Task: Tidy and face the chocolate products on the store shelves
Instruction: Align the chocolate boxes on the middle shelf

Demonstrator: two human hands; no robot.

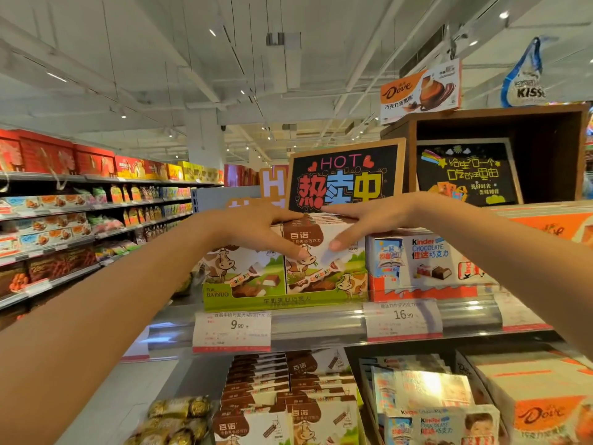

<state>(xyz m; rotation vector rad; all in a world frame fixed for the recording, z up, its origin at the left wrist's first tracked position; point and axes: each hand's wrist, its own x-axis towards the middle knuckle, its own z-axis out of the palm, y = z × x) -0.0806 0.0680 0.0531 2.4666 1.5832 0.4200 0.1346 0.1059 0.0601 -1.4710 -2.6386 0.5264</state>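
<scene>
Standing upright in the right half of the green cardboard display tray (282, 301) on the top shelf, the white-and-brown cow-printed chocolate box (324, 268) is held between both hands, and its broad printed face is turned outward toward the aisle. The left hand (256, 231) is laid over the box's top left corner, its thumb pressed on the front face and its fingers hooked over the top edge; the right hand (359, 220) is set likewise at the top right corner, so the box is grasped by both. The box's long axis is seen to run vertically, with further boxes of the same print stacked behind it and a matching box (244, 268) just left of it in the tray. Neither hand is judged nearer; the box lies directly beneath both grips. A white-and-orange Kinder chocolate carton (426, 261) is seen just right of the tray, and a white price tag (232, 330) below it.
</scene>
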